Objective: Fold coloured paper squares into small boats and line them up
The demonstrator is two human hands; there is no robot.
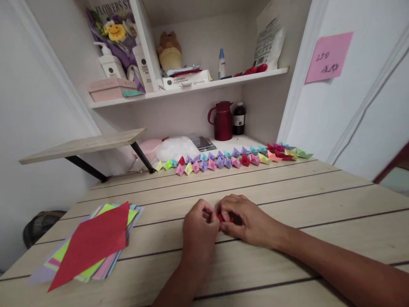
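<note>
Both of my hands meet over the middle of the wooden table (287,200). My left hand (200,232) and my right hand (244,219) are closed around a small folded piece of red paper (220,218), mostly hidden between the fingers. To the left lies a fanned stack of coloured paper sheets (92,243) with a red sheet on top. Along the table's far edge stands a long row of small folded paper boats (230,160) in several colours.
A small raised wooden stand (83,145) sits at the back left. A red jug (223,120) and a dark bottle (239,118) stand by the back wall under a shelf (191,87) of bottles and boxes. A pink note (329,56) is stuck on the right wall.
</note>
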